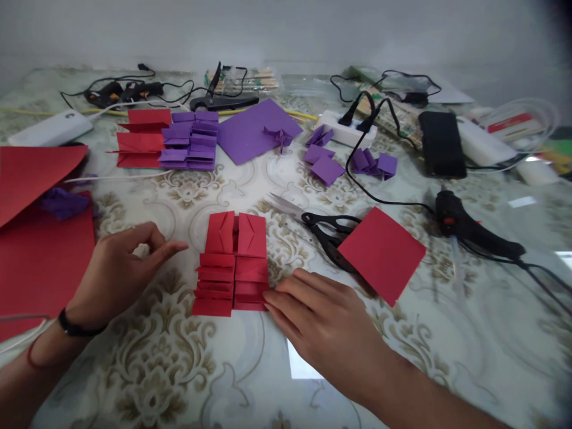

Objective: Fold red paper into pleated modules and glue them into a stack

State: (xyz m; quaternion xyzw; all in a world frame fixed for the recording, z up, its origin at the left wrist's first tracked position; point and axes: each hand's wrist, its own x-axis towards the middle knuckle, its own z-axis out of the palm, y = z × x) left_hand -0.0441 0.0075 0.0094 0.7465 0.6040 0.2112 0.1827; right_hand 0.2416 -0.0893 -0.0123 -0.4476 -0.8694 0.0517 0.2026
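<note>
A stack of folded red paper pieces [232, 265] lies on the patterned table in front of me. My right hand [322, 319] rests flat beside it, fingers stretched out, fingertips touching the stack's lower right edge. My left hand [120, 271] lies on the table to the left of the stack, apart from it, fingers loosely curled with the forefinger pointing right; nothing shows in it. A red paper square [382, 253] lies to the right, partly over black scissors [322, 229].
Large red sheets [40, 238] lie at the left. Folded red and purple pieces [187, 140], a purple sheet [254, 128] and small purple folds [326, 164] sit farther back. A glue gun [469, 226] with cable, a black phone [441, 144] and a power strip [344, 128] are at the right.
</note>
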